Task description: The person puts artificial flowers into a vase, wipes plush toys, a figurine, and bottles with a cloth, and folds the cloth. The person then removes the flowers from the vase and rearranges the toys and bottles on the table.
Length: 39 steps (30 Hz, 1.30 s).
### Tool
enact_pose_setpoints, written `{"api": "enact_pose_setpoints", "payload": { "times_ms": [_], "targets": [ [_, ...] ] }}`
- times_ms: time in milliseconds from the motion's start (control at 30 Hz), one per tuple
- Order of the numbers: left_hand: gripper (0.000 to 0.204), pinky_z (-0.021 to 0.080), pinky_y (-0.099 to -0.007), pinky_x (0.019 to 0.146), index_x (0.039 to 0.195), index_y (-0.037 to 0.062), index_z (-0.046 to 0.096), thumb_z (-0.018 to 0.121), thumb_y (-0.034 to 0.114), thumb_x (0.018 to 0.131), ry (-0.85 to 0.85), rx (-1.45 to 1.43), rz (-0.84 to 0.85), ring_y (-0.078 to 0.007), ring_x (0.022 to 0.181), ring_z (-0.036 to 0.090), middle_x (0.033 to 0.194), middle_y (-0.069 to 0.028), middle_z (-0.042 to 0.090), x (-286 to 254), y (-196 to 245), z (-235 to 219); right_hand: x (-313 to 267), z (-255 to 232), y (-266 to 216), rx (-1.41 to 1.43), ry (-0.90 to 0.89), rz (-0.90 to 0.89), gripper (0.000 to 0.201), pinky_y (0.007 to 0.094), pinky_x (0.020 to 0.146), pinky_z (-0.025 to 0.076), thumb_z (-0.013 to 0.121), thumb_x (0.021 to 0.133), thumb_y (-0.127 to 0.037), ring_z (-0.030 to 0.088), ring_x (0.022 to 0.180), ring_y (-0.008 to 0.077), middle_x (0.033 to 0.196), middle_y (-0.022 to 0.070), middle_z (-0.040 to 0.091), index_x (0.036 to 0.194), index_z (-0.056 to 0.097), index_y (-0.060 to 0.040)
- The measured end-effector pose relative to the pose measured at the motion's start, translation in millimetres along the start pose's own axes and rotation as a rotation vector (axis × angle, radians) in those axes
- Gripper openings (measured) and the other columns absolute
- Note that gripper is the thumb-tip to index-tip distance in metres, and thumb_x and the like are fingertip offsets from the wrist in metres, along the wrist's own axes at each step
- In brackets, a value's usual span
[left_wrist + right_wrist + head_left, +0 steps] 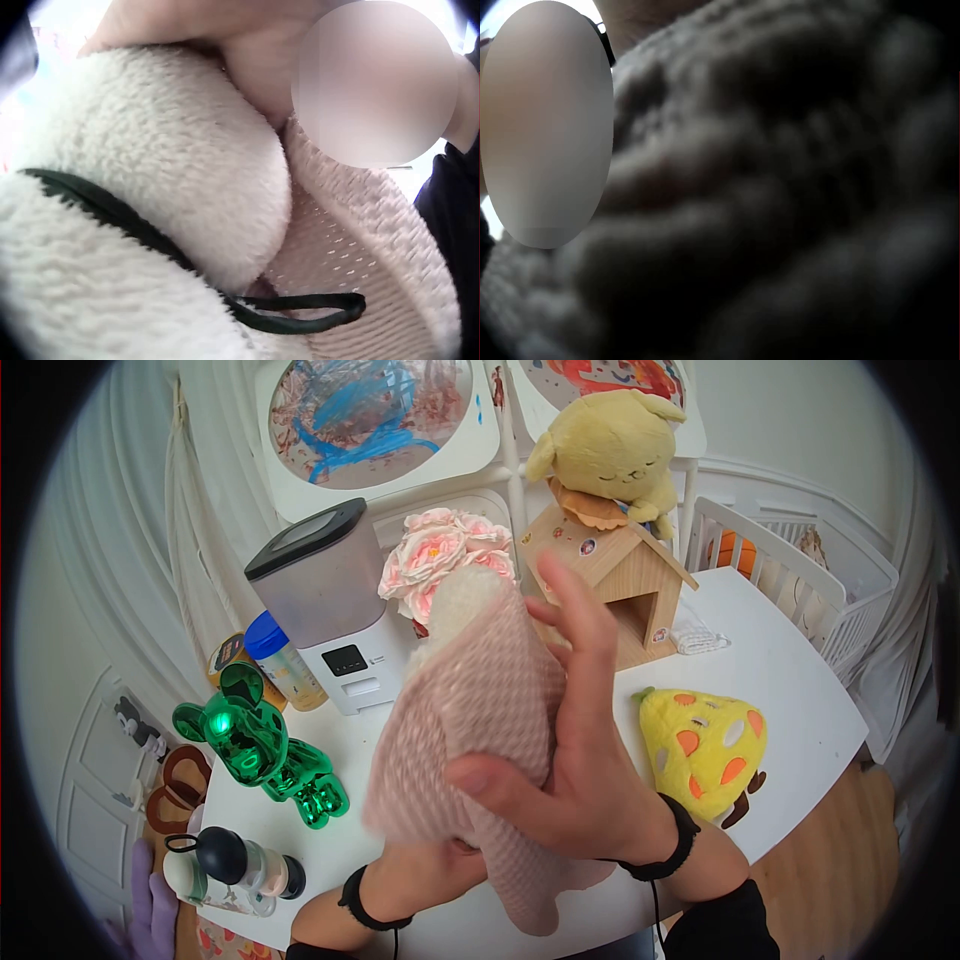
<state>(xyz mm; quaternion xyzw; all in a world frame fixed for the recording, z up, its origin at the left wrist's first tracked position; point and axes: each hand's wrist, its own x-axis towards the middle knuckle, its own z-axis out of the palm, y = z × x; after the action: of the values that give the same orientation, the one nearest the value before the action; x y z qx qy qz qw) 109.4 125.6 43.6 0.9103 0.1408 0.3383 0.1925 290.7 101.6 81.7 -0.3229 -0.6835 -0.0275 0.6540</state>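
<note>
A pink waffle-textured cloth (pixel 460 730) is draped around a fluffy white plush (pixel 468 600), whose top shows above it. My right hand (pixel 570 760) grips the cloth from the right, thumb across its front. Below and behind the bundle is my left hand (pixel 435 870), mostly hidden; its fingers are out of sight in the head view. In the left wrist view, white fleece (pixel 172 142) with a dark green ribbon (pixel 300 311) lies against the pink cloth (pixel 360 217), and part of a hand (pixel 255 45) touches the fleece. Blurred dark cloth (pixel 705 187) fills the right wrist view.
On the white table (pixel 800 700) stand a green shiny bear figure (pixel 265 745), bottles (pixel 245 865), a dispenser (pixel 340 610), pink flowers (pixel 440 550) and a wooden house (pixel 600 575) bearing a yellow plush (pixel 615 450). A spotted yellow plush (pixel 705 745) lies at right.
</note>
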Motion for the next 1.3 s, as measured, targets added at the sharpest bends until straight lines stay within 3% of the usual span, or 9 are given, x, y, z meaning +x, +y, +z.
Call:
{"api": "enact_pose_setpoints", "payload": {
  "times_ms": [133,200,500,733,867,1000,1167,1233,1300],
  "targets": [
    [0.074,0.033,-0.0476,0.111,0.139,0.0028,0.049,0.082,0.015,0.074,0.260,-0.238,-0.240,-0.0410,0.134,0.040,0.148,-0.0247,0.039,6.0,12.1,4.4,7.4,-25.8,-19.4,-0.456,-0.063,0.039,0.090,0.0417,0.111,0.034,0.071,0.089,-0.041,0.037,0.135,0.0306,0.150,0.0213,0.029,0.152,0.022,0.0023],
    [0.067,0.032,-0.0499,0.110,0.136,0.0035,0.053,0.078,0.008,0.073,0.159,-0.096,-0.236,-0.0448,0.134,0.037,0.147,-0.0265,0.037,6.9,10.8,-1.2,4.7,-26.8,-11.5,0.016,-0.204,0.023,0.087,0.0413,0.112,0.033,0.075,0.087,-0.031,0.038,0.135,0.0310,0.148,0.0206,0.033,0.151,0.026,0.0017],
    [0.054,0.033,-0.0476,0.110,0.125,0.0025,0.058,0.071,0.002,0.072,0.099,0.093,-0.063,-0.0490,0.133,0.036,0.146,-0.0267,0.031,14.4,12.8,-9.5,0.9,-13.1,-10.7,0.145,-0.097,0.059,0.067,0.0366,0.103,0.043,0.072,0.078,-0.001,0.056,0.122,0.0269,0.135,0.0164,0.053,0.140,0.044,0.0009],
    [0.056,0.032,-0.0465,0.110,0.123,0.0067,0.062,0.074,0.002,0.069,0.085,-0.042,-0.095,-0.0465,0.132,0.039,0.142,-0.0251,0.034,11.7,11.2,-8.9,-2.8,-14.5,-12.7,0.172,0.007,0.096,0.044,0.0314,0.089,0.050,0.074,0.081,-0.004,0.066,0.101,0.0220,0.113,0.0126,0.066,0.122,0.058,0.0007],
    [0.060,0.033,-0.0452,0.110,0.124,0.0083,0.063,0.077,0.001,0.066,0.060,-0.033,-0.005,-0.0449,0.131,0.040,0.142,-0.0242,0.035,13.0,8.9,-9.9,-1.2,-20.4,-18.2,0.353,0.039,0.423,0.023,0.0275,0.078,0.051,0.062,0.096,-0.018,0.066,0.089,0.0140,0.100,0.0081,0.070,0.112,0.063,-0.0006],
    [0.062,0.031,-0.0449,0.111,0.128,0.0088,0.062,0.078,0.002,0.069,0.047,-0.109,-0.006,-0.0423,0.132,0.040,0.143,-0.0238,0.035,15.4,9.1,-12.0,7.5,-31.0,-20.2,0.606,0.247,0.679,0.036,0.0270,0.070,0.048,0.049,0.106,-0.032,0.063,0.082,0.0104,0.089,0.0035,0.068,0.101,0.068,-0.0022],
    [0.063,0.027,-0.0422,0.114,0.132,0.0069,0.057,0.082,0.011,0.074,-0.011,-0.272,-0.055,-0.0367,0.137,0.037,0.148,-0.0212,0.034,16.2,-11.1,-28.9,22.6,-49.7,-11.9,0.657,0.584,0.620,0.050,0.0263,0.088,0.049,0.042,0.107,-0.043,0.065,0.098,0.0141,0.110,0.0074,0.068,0.117,0.065,0.0000],
    [0.067,0.026,-0.0420,0.115,0.133,0.0050,0.055,0.083,0.010,0.072,-0.006,-0.591,-0.271,-0.0336,0.139,0.035,0.150,-0.0190,0.035,12.6,-17.3,-34.9,26.5,-56.3,-22.8,0.807,0.584,0.629,0.053,0.0283,0.098,0.046,0.040,0.107,-0.044,0.061,0.110,0.0161,0.121,0.0093,0.063,0.130,0.057,0.0007],
    [0.073,0.024,-0.0415,0.116,0.135,0.0034,0.054,0.084,0.012,0.070,-0.060,-0.593,-0.267,-0.0317,0.142,0.032,0.152,-0.0191,0.035,9.7,-23.2,-44.4,31.4,-52.4,-31.8,0.898,0.544,0.427,0.057,0.0296,0.103,0.042,0.041,0.106,-0.044,0.055,0.119,0.0171,0.132,0.0103,0.057,0.142,0.047,0.0000]
  ]
}}
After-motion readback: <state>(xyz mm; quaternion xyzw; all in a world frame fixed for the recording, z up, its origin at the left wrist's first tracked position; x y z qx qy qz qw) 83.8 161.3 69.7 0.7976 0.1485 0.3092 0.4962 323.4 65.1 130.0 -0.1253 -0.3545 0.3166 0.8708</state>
